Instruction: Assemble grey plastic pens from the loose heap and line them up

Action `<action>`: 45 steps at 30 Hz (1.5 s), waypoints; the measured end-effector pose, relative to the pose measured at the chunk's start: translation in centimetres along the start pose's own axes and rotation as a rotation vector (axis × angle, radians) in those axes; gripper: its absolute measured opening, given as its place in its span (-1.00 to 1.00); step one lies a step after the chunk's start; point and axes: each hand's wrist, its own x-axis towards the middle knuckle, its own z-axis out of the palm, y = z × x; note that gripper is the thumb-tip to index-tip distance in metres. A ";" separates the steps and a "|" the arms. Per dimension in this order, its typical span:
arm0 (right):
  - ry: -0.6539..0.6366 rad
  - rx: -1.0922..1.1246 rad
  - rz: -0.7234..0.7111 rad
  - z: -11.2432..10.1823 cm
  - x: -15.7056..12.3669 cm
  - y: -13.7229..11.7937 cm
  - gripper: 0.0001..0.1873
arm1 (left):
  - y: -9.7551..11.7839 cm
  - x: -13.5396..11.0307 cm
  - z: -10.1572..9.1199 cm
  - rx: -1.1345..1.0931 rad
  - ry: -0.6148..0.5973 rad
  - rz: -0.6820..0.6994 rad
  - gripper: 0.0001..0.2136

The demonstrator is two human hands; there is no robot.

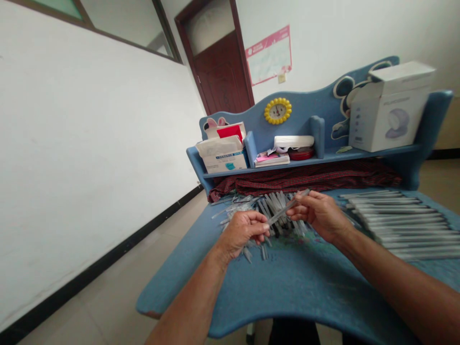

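Note:
Both my hands hold one thin grey pen-like stick (287,208) above a blue desk (287,282). My left hand (242,232) pinches its lower end with thumb and fingers closed. Around its upper part my right hand (321,214) has its fingers curled. Just beyond my hands lies a loose heap of similar grey sticks and small pieces (266,208). To the right of my right hand, a neat row of long grey sticks (398,220) lies side by side on the desk.
A shelf at the desk's back carries a white box (390,108), paper packets (223,153), books and a yellow clock (277,111). Dark checked cloth (305,178) lies under the shelf. A white wall stands left, a brown door (223,72) behind.

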 end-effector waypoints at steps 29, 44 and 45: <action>0.060 -0.253 -0.042 0.3 0.5 0.6 -0.65 | 0.2 0.5 0.6 -0.058 0.125 0.110 -0.85; -0.316 -1.975 -0.517 1.7 -2.5 -1.6 -0.75 | 0.0 0.9 1.0 0.135 0.023 0.081 -0.83; -0.320 -2.015 -0.507 1.5 -2.6 -2.1 -0.74 | 0.1 0.9 1.0 0.154 0.001 0.085 -0.82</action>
